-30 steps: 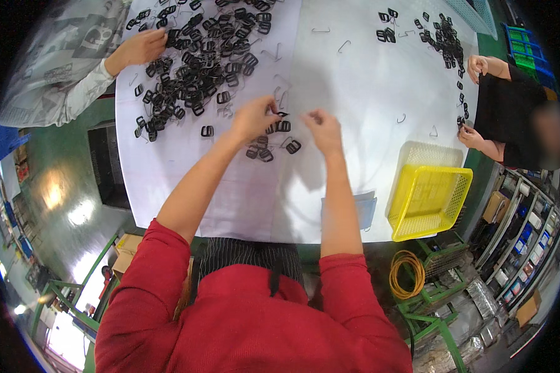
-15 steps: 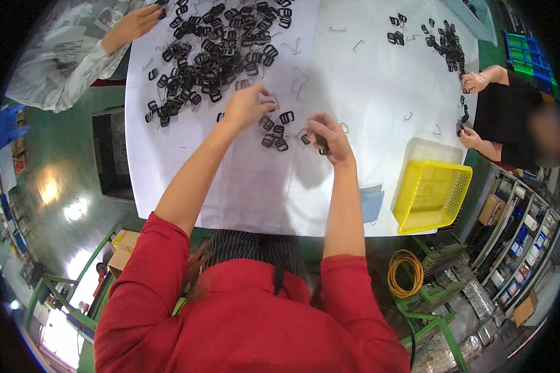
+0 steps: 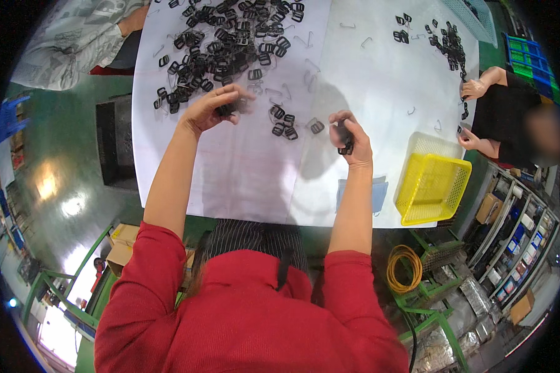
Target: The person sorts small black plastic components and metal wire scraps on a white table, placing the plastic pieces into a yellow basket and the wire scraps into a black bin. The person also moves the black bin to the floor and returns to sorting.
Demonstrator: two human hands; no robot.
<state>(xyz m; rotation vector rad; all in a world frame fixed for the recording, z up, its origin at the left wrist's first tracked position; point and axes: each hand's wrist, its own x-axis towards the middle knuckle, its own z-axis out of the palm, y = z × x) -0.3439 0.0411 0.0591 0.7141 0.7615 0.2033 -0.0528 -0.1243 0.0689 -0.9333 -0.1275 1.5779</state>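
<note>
My right hand (image 3: 358, 142) is closed around several small black plastic buckles (image 3: 345, 147), raised over the white tabletop. My left hand (image 3: 213, 108), partly smeared by motion, curls its fingers over a black buckle (image 3: 226, 109) near the lower edge of the pile. A big heap of black buckles (image 3: 221, 56) with thin wire hooks among them spreads over the far left of the table. Between my hands lies a small cluster of buckles (image 3: 284, 123), with one loose buckle (image 3: 317, 126) to its right.
A yellow plastic basket (image 3: 432, 186) stands at the table's right edge, beside a blue face mask (image 3: 363, 196). Bent wire hooks (image 3: 366, 42) are scattered about. A co-worker on the right handles buckles by a small pile (image 3: 449, 46); another person's sleeve (image 3: 87, 37) shows at far left.
My hands have moved apart: the left toward the left, the right to the right with its buckles. The co-worker's hand at far left has drawn back from the heap.
</note>
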